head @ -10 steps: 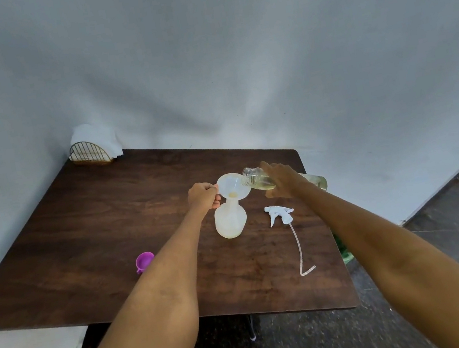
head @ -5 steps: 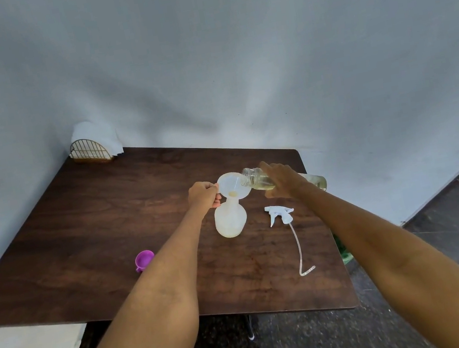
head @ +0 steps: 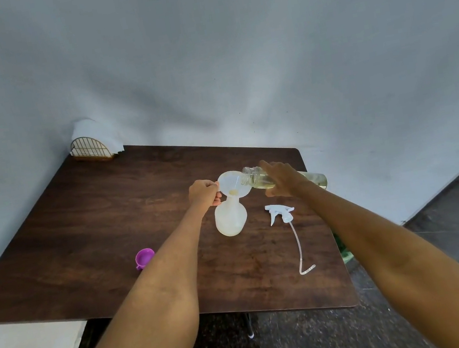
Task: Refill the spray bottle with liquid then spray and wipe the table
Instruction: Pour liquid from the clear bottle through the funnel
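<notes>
- Currently, the left hand (head: 202, 192) pinches the rim of the funnel (head: 231, 184) seated in the spray bottle (head: 230, 217), mid-worktop (head: 92, 222).
- Right hand (head: 282, 178) grips the tilted refill bottle (head: 257, 179), mouth over the funnel.
- Trigger sprayer (head: 279, 214) lies right of the spray bottle.

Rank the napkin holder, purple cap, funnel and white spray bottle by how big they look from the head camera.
1. White spray bottle.
2. Napkin holder, roughly level with the bottle; it stands farther off, so unsure.
3. Funnel.
4. Purple cap.
</notes>
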